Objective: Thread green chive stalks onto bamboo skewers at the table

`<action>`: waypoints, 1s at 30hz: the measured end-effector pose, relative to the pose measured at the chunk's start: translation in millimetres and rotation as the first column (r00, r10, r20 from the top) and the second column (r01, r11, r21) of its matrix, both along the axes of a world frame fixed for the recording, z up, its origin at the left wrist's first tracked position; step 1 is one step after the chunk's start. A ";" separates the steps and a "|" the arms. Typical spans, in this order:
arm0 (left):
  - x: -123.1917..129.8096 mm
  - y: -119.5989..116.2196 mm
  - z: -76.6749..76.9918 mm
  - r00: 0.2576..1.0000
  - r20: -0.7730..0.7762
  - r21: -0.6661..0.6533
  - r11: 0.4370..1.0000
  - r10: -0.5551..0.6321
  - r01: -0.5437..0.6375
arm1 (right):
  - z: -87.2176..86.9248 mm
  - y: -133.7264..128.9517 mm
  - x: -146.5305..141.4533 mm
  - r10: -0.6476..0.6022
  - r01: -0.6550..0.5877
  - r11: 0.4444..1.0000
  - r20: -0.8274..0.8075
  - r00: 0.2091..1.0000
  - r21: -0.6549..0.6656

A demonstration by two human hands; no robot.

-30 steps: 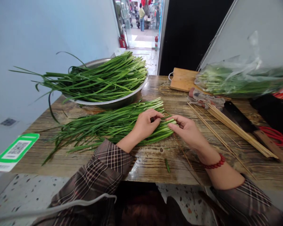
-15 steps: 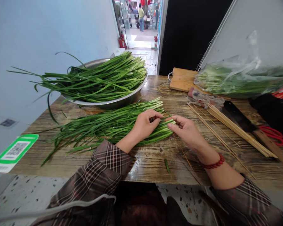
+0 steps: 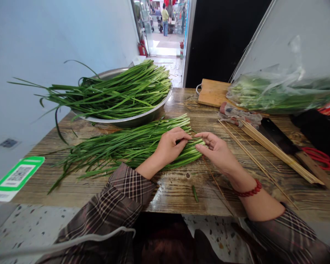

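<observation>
A bundle of garlic chives (image 3: 121, 146) lies across the wooden table, leaves to the left and pale stem ends to the right. My left hand (image 3: 172, 145) rests over the stems, thumb and forefinger pinched together on a stem near the pale ends. Facing it, my right hand (image 3: 216, 148), with a red bead bracelet at the wrist, has thumb and fingertips around the cut stem ends. What exactly lies between the fingertips is partly hidden. A thin brown skewer-like strip (image 3: 217, 185) runs from below the right hand to the table's front edge.
Behind the bundle stands a metal basin (image 3: 137, 121) heaped with chives. To the right are bamboo skewers (image 3: 280, 152), a knife (image 3: 280, 135), red-handled scissors (image 3: 319, 156), a cutting board (image 3: 213, 91) and a plastic bag of greens (image 3: 280, 93). A QR card (image 3: 16, 178) lies at the left.
The left thumb and forefinger have moved slightly right and closed to a pinch. The right fingers have lifted a little. The chives and table items look the same.
</observation>
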State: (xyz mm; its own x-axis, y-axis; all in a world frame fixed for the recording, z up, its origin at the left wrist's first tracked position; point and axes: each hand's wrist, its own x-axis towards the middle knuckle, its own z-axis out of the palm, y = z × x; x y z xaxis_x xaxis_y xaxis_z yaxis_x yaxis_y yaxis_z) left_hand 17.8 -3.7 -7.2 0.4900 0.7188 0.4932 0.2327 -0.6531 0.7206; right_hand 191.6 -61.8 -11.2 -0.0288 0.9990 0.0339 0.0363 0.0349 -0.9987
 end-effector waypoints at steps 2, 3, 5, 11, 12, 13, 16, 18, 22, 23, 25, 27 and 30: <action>-0.1 0.1 -1.9 1.000 -0.002 0.007 1.000 -0.005 0.005 | 0.3 -0.4 -0.1 0.002 -0.002 1.000 0.009 1.000 0.022; -0.1 0.0 -2.5 1.000 -0.005 0.010 1.000 -0.009 0.009 | -0.2 -0.3 0.1 0.005 -0.006 0.999 0.019 1.000 0.034; -0.6 -0.5 -2.5 0.999 -0.025 0.014 0.999 -0.030 0.030 | -2.7 0.3 0.6 0.005 -0.008 0.998 0.041 0.999 0.062; -3.0 -2.5 8.5 0.986 -0.149 -0.121 0.991 -0.068 0.050 | -10.1 3.2 3.1 -0.020 0.004 0.991 0.118 0.993 0.132; -2.8 -2.8 10.6 0.984 -0.165 -0.161 0.986 -0.069 0.042 | -9.8 3.2 3.2 -0.018 0.000 0.989 0.125 0.992 0.146; -2.2 -3.1 12.3 0.981 -0.179 -0.196 0.980 -0.081 0.046 | -9.1 3.1 3.2 -0.016 -0.005 0.987 0.129 0.991 0.161; 1.2 -4.1 13.9 0.955 -0.237 -0.255 0.960 -0.177 0.115 | -6.5 2.5 2.4 -0.015 -0.015 0.980 0.150 0.989 0.198; 4.0 -4.4 12.8 0.936 -0.278 -0.270 0.953 -0.214 0.137 | -5.4 2.4 2.0 -0.023 -0.014 0.978 0.172 0.985 0.210; 5.1 -2.6 11.8 0.940 -0.269 -0.309 0.943 -0.210 0.122 | -4.2 3.4 4.0 -0.017 -0.007 0.987 0.142 0.990 0.163; 3.8 -1.3 12.5 0.946 -0.255 -0.318 0.942 -0.198 0.112 | -3.9 3.8 5.5 -0.030 0.013 0.990 0.119 0.992 0.142; -0.7 2.4 15.1 0.963 -0.225 -0.317 0.946 -0.151 0.074 | -2.9 4.3 9.1 -0.058 0.048 0.993 0.091 0.994 0.107; -6.8 7.1 18.4 0.978 -0.193 -0.293 0.956 -0.075 0.015 | -1.5 3.8 12.4 -0.034 0.021 0.995 0.136 0.990 0.094; -14.8 13.5 21.8 0.988 -0.151 -0.261 0.963 0.020 -0.059 | 1.7 0.7 13.0 0.098 -0.127 0.989 0.300 0.949 0.079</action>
